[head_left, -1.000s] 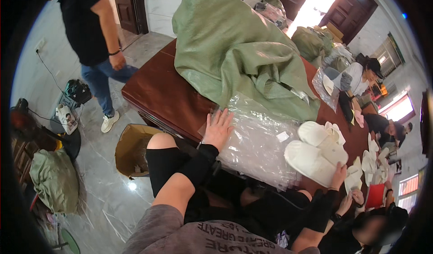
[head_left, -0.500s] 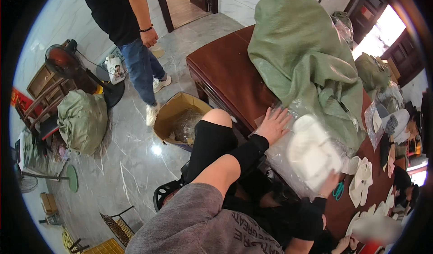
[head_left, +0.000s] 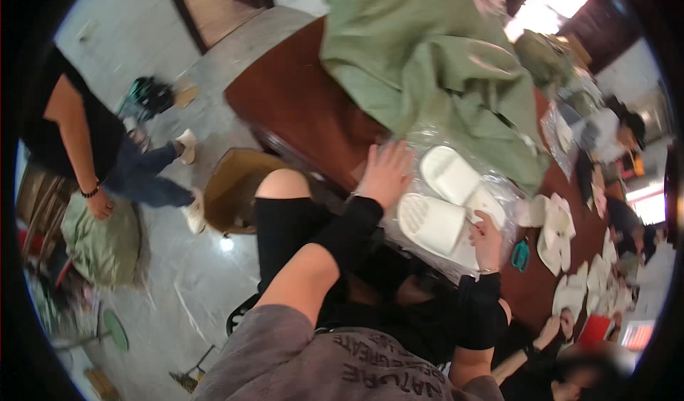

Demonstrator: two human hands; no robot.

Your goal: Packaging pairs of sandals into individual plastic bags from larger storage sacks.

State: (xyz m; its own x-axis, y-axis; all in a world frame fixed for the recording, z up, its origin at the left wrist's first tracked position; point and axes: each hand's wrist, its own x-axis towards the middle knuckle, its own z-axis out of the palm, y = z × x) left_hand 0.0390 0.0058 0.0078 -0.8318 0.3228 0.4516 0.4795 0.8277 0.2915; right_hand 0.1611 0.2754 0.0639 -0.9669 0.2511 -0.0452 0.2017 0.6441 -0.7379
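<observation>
A pair of white slippers lies on a clear plastic bag (head_left: 507,187) at the table's near edge. The nearer slipper (head_left: 429,224) has small raised squares on its strap; the farther slipper (head_left: 450,174) lies beside it. My right hand (head_left: 486,245) is closed, its fingers bent at the strap edge of the nearer slipper. My left hand (head_left: 385,176) lies flat on the bag's left side, fingers stretched out, holding nothing. A pair of scissors with teal handles (head_left: 520,256) rests just right of my right hand.
A large green sack (head_left: 442,73) covers much of the brown table (head_left: 285,94). More white slippers (head_left: 556,237) stand to the right, near a co-worker's hands (head_left: 548,332). On the floor are a cardboard box (head_left: 231,194) and a green bundle (head_left: 100,240). A person (head_left: 92,137) stands at left.
The two slippers, blurred as one before, now lie side by side. My right hand has moved from the bag's near right corner onto the nearer slipper. The view has shifted.
</observation>
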